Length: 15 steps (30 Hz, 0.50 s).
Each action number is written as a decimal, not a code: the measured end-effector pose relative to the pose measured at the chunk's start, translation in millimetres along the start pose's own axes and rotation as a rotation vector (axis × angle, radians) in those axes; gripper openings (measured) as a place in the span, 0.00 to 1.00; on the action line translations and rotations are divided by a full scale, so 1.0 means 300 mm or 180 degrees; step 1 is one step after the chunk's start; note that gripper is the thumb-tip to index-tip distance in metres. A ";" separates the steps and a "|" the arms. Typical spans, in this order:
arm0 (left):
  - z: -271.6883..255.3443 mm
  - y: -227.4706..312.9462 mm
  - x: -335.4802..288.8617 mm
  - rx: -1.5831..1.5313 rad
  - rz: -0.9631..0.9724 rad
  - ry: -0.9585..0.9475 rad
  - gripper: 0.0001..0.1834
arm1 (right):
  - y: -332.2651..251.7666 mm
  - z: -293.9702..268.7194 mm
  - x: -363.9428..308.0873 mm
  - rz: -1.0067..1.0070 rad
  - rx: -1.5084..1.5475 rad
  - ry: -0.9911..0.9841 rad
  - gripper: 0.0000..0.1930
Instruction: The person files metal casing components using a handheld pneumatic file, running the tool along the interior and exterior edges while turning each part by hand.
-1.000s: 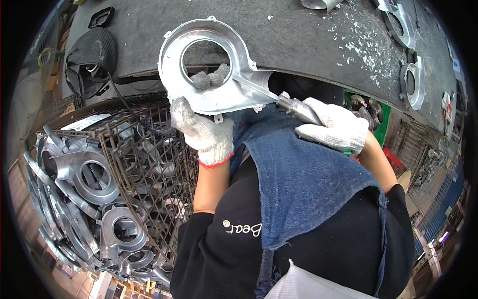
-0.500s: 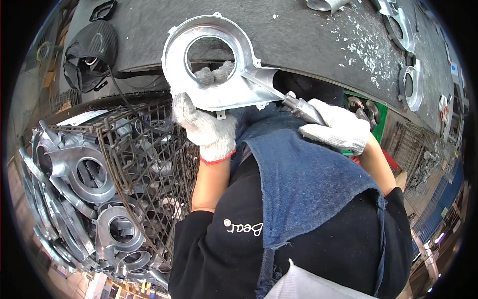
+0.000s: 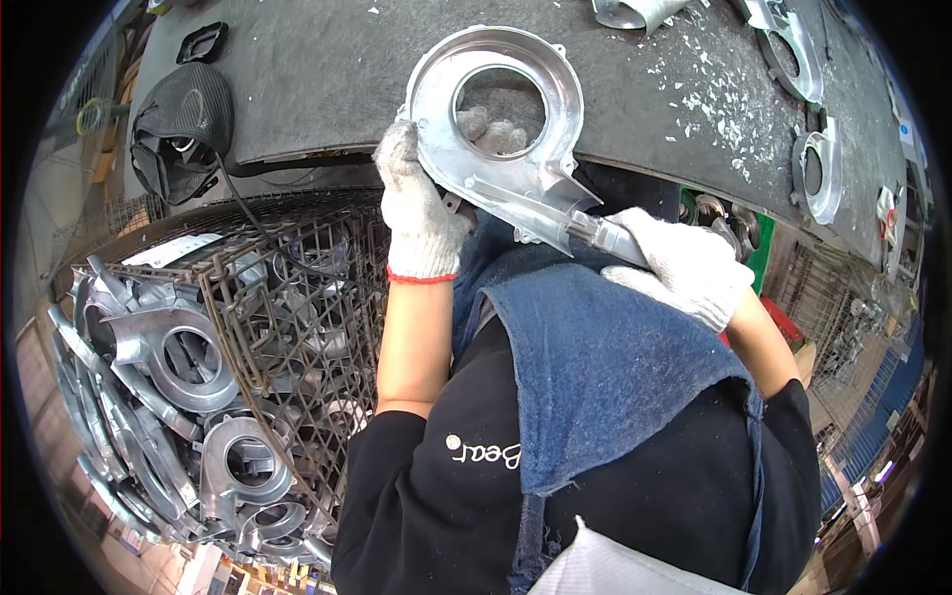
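Note:
My left hand [image 3: 421,213], in a white knit glove with a red cuff edge, grips a silver metal blower housing [image 3: 511,178] by its left side. Its gloved fingers show through the round opening, behind the part. The housing is tilted, with its outlet end toward the lower right. In my right hand [image 3: 689,266], also gloved in white, is a grey cylindrical metal tool [image 3: 610,238] with a narrower stepped tip. That tip touches or overlaps the outlet edge of the housing; contact is hard to tell.
A dark workbench [image 3: 327,89] spans the far side, with metal flakes [image 3: 709,89] and more housings [image 3: 818,174] at right. A black mesh item [image 3: 183,124] hangs at its left. A wire cage [image 3: 297,327] and stacked housings [image 3: 178,357] stand left; a green bin [image 3: 762,238] right.
My left hand has moved right and turned the housing clockwise, bringing its outlet end lower. The tool in my right hand has come up against or over the outlet edge.

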State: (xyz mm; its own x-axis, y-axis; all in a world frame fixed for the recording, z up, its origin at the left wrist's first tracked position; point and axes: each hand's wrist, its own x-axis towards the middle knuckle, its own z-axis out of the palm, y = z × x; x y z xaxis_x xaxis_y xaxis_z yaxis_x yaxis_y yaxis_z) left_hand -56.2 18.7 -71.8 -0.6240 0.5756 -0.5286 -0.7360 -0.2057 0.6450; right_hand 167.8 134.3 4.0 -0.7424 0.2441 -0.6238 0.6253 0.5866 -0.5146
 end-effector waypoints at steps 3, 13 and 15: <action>0.013 0.006 0.003 0.0292 0.0040 -0.0040 0.29 | 0.013 0.011 -0.001 0.0050 -0.0032 0.0128 0.27; 0.008 -0.042 -0.023 0.0289 -0.0078 -0.0434 0.36 | -0.018 -0.034 0.011 0.0129 -0.0248 -0.0064 0.28; 0.002 -0.067 -0.026 0.0374 -0.0035 -0.0076 0.37 | -0.031 -0.051 0.018 0.0209 -0.0231 -0.0140 0.28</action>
State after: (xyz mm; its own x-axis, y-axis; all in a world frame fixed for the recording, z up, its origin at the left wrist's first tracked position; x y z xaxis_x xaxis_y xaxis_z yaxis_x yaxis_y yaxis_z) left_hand -36.3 18.8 -80.3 -0.6084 0.5964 -0.5236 -0.7061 -0.1057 0.7001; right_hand 154.5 141.9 14.4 -0.6882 0.2506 -0.6809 0.6520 0.6252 -0.4289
